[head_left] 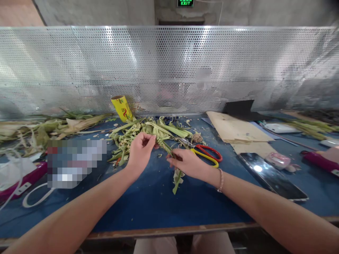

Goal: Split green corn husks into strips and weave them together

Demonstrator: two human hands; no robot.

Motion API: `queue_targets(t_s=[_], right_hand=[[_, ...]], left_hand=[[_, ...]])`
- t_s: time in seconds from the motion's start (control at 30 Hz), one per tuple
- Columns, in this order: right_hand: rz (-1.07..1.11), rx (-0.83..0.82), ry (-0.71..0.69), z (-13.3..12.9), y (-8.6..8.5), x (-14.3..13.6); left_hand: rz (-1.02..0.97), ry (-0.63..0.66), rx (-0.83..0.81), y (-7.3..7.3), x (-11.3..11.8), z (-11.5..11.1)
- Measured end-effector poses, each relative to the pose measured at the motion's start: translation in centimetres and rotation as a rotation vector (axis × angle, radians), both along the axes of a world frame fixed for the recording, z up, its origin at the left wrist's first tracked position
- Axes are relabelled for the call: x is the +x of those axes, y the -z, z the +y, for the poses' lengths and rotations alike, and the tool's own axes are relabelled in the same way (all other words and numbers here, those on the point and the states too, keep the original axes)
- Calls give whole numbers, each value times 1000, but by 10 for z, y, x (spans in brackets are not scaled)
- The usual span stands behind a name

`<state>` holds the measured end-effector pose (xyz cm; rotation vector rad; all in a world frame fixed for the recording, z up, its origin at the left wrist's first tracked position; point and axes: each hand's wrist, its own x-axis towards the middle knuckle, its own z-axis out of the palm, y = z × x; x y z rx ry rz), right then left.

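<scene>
My left hand [141, 150] has its thumb and fingertips pinched together on a wilted green leaf strip at the near edge of a loose heap of withered leaves [150, 128]. To its right, my right hand [190, 164] is closed around a thin green stem, and a leafy end [177, 180] hangs below the fingers. The stem seems to run up and left towards my left hand; its middle lies partly among other leaves. Just behind my right hand rest scissors [209, 153] with one red and one yellow handle. A small ball of twine [196, 137] sits beside their blades.
A yellow cardboard tube [122, 107] leans behind the heap. More dry leaves [66, 125] lie at left, near a blurred-out device [76, 164]. On the right are brown paper sheets [238, 128], a dark phone [272, 176] and a pink case [278, 160]. A perforated metal screen [169, 70] closes the back.
</scene>
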<state>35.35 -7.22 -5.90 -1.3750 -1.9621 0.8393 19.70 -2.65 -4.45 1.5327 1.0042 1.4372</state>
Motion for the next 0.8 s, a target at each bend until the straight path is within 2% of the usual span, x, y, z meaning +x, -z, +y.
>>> queue_targets(t_s=[0.07, 0.13, 0.2, 0.27, 0.43, 0.5, 0.57, 0.63, 0.7, 0.8], right_hand=[[63, -26, -15, 0, -2, -1], [117, -50, -15, 1, -4, 0], [134, -37, -34, 2, -4, 0], [97, 9, -82, 3, -4, 0], [-63, 102, -241, 10, -9, 15], [-197, 230, -280, 16, -13, 33], [-420, 322, -85, 22, -15, 57], [-646, 238, 119, 28, -13, 78], [-804, 78, 146, 31, -8, 90], [-881, -70, 175, 33, -1, 91]], left_hand=[[-208, 103, -44, 3, 3, -1], [-327, 283, -106, 6, 6, -3], [-278, 464, -174, 9, 9, -7], [-189, 529, -251, 12, 12, -11], [-210, 392, -308, 10, 11, -12], [-256, 349, -315, 8, 9, -8], [-281, 317, -296, 7, 6, -3], [-287, 295, -271, 7, 3, 3], [-283, 279, -270, 9, 1, 7], [-259, 235, -267, 12, -1, 13]])
